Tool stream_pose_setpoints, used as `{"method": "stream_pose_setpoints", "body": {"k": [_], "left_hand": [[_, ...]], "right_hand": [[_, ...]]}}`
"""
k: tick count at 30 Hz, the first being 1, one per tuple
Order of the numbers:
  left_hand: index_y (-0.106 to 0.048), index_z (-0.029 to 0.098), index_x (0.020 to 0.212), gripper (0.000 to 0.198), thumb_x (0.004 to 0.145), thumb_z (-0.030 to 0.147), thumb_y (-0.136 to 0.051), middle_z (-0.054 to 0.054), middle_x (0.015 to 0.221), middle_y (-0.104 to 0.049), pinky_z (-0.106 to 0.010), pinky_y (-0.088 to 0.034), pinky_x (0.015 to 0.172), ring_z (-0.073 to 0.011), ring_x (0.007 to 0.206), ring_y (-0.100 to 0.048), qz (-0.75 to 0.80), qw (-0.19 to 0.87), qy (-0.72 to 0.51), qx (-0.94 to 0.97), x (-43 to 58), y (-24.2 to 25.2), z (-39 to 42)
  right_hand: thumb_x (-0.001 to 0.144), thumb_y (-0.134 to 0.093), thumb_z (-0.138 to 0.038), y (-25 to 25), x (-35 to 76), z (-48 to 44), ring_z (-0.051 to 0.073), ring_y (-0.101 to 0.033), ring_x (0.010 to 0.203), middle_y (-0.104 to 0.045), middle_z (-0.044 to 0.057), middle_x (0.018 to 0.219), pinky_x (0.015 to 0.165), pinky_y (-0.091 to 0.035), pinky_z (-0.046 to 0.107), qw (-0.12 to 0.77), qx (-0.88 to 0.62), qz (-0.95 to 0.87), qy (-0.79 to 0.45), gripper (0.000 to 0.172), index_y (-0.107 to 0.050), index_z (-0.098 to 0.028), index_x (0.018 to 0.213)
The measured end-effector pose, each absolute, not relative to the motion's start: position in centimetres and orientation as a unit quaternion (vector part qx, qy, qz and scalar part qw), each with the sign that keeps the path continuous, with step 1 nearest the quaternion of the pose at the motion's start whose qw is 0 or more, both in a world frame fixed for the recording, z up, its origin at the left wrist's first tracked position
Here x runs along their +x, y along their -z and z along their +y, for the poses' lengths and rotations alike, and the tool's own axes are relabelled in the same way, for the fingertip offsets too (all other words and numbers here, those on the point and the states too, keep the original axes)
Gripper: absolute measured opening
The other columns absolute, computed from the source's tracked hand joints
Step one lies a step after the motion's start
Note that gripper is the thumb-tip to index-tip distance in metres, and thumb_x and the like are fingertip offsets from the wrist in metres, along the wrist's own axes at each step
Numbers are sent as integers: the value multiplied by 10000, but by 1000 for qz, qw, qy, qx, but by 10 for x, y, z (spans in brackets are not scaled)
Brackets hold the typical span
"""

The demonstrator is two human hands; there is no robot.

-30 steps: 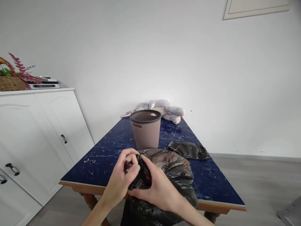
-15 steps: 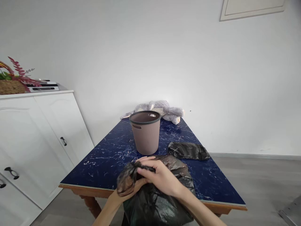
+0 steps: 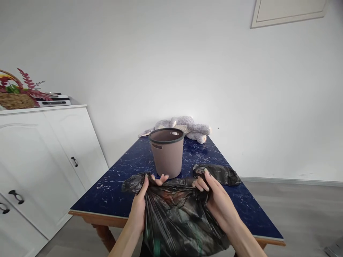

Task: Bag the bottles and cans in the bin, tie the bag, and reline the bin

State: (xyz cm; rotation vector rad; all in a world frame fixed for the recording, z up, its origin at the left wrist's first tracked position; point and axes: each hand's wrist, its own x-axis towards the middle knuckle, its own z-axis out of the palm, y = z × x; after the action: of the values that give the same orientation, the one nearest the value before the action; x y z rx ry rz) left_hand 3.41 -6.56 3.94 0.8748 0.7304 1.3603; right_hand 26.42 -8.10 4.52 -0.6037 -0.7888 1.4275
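Note:
A black plastic garbage bag [image 3: 179, 217], thin enough to show something reddish and greenish inside, hangs at the near table edge. My left hand [image 3: 143, 200] grips its upper left part, a bunched end sticking out past the thumb. On the other side, my right hand [image 3: 214, 196] pinches the upper right part of the bag. Between them the top edge is pulled wide. Just beyond stands a brown-mauve trash bin [image 3: 168, 155] with a dark rim and handle slots, upright. What exactly fills the bag cannot be made out.
A folded black plastic bundle [image 3: 223, 175] lies at the table's right. A grey plush toy [image 3: 198, 132] rests at the far end of the blue marbled table [image 3: 115, 189]. White cabinets [image 3: 40, 160] stand left, with a flower basket [image 3: 17, 101] on top.
My hands were close together on the bunched top of the bag. Now they have moved apart, left and right, stretching its top wide. The view has shifted slightly.

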Motion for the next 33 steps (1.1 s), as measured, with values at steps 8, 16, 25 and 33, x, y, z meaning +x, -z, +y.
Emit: {"method": "stream_pose_setpoints", "body": {"k": [8, 16, 25, 33], "left_hand": [[-534, 211, 767, 385, 938, 437, -794, 105, 551, -389, -436, -529, 1086, -77, 475, -372, 239, 670, -600, 365, 41, -50, -69], [-579, 208, 807, 365, 1002, 497, -686, 76, 543, -397, -357, -533, 914, -122, 510, -414, 300, 628, -578, 426, 45, -52, -71], [-517, 208, 683, 504, 991, 584, -652, 56, 537, -414, -274, -451, 693, -118, 518, -390, 328, 602, -565, 459, 53, -48, -71], [-640, 207, 790, 567, 805, 765, -742, 30, 579, -488, -311, -491, 771, -178, 658, -544, 446, 562, -506, 479, 60, -46, -81]], "right_hand": [[887, -725, -682, -13, 327, -108, 300, -567, 1414, -661, 60, 1471, 1229, -419, 434, 568, -465, -427, -528, 631, -670, -310, 1394], [858, -758, -639, -43, 298, -74, 400, -670, 1250, -746, 88, 1338, 1091, -532, 523, 424, -483, -649, -408, 584, -767, -250, 1294], [947, -615, -730, -63, 247, -64, 255, -736, 910, -765, 57, 851, 1003, -559, 420, 538, -263, -514, -615, 550, -771, -203, 972], [784, -774, -764, -61, 227, -56, 60, -180, 512, -298, -107, 637, 437, -189, 202, 503, -282, -455, -678, 602, -578, -201, 866]]}}
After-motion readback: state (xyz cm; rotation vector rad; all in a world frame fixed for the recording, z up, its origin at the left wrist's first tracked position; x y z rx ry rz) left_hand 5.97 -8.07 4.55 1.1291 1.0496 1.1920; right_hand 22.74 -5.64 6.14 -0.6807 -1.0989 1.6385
